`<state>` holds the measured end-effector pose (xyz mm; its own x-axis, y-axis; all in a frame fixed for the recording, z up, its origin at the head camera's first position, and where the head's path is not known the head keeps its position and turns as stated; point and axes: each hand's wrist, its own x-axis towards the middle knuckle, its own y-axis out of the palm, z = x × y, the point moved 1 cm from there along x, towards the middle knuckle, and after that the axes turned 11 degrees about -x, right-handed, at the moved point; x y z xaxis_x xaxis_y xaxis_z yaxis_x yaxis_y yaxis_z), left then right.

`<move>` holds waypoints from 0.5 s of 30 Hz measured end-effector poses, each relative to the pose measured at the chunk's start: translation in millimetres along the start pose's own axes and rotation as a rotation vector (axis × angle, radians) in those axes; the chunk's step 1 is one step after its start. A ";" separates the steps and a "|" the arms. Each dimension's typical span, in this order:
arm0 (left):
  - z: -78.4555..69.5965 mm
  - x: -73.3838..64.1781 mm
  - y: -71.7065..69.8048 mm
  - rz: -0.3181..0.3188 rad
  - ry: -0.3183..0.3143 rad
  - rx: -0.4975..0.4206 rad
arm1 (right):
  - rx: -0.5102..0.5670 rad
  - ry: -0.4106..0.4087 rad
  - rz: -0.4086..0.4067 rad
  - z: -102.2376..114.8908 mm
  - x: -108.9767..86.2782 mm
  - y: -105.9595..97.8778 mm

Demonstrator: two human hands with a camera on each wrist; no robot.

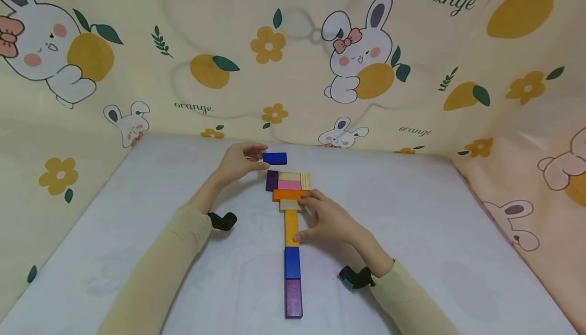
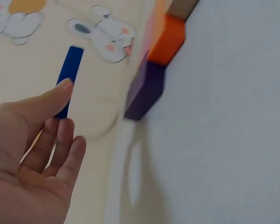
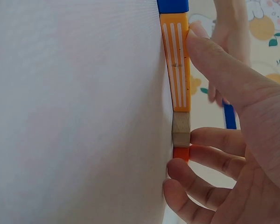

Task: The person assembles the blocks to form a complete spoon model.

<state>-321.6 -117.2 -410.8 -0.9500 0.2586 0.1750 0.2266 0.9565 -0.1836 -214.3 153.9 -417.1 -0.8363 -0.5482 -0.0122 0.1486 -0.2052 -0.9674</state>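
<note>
Between thumb and fingers, my left hand pinches a blue block by its left end, held beyond the top of a row of coloured blocks. In the left wrist view this blue block is raised off the table. My right hand rests along the row's right side, fingers loosely bent. Its thumb touches the yellow block, which shows white stripes on its side in the right wrist view, and its fingertips lie at the plain wooden block and the orange block.
At the row's top sit a dark purple block, a pink block and pale wooden blocks. Below the yellow one follow another blue block and a purple block. A printed cloth hangs behind the white table.
</note>
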 end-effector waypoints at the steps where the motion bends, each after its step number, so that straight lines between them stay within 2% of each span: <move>1: 0.6 4.6 5.6 -0.004 -0.010 -0.016 | 0.000 -0.002 -0.005 -0.5 -0.4 -0.4; 4: 4.8 16.9 21.0 -0.007 -0.038 -0.021 | 0.001 -0.005 -0.013 -2.2 -0.9 -1.9; 7: 10.7 25.9 31.3 0.009 -0.063 0.031 | 0.012 -0.011 -0.014 -3.3 -0.8 -2.9; 15: 15.0 33.8 42.4 0.021 -0.147 0.091 | 0.028 -0.020 0.002 -2.8 0.6 -0.3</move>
<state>-347.3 -69.9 -427.2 -0.9678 0.2501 0.0284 0.2330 0.9330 -0.2742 -216.3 155.9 -417.5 -0.8253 -0.5646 -0.0083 0.1650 -0.2270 -0.9598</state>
